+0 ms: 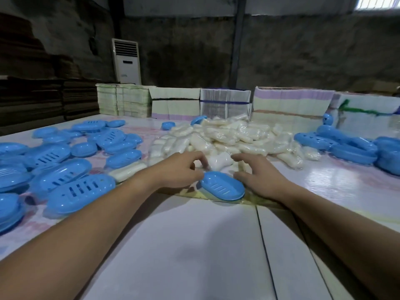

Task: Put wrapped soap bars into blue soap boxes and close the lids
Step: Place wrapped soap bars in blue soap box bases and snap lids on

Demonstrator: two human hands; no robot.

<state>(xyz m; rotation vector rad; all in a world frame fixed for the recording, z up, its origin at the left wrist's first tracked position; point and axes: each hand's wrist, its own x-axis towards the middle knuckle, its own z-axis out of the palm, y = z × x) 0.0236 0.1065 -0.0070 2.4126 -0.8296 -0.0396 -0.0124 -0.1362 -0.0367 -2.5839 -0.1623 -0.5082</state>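
Blue soap box: closed, slotted side up, on the tabletop before the heap of wrapped soap bars. Left hand: fingers curled at the box's left end, grip on it uncertain. Right hand: grip released, fingers spread beside the box's right end. Further blue soap boxes lay left.

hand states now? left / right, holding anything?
Left hand: fingers curled at the end of the blue soap box; a real grip cannot be told.
Right hand: open, fingers spread beside the box, holding nothing.
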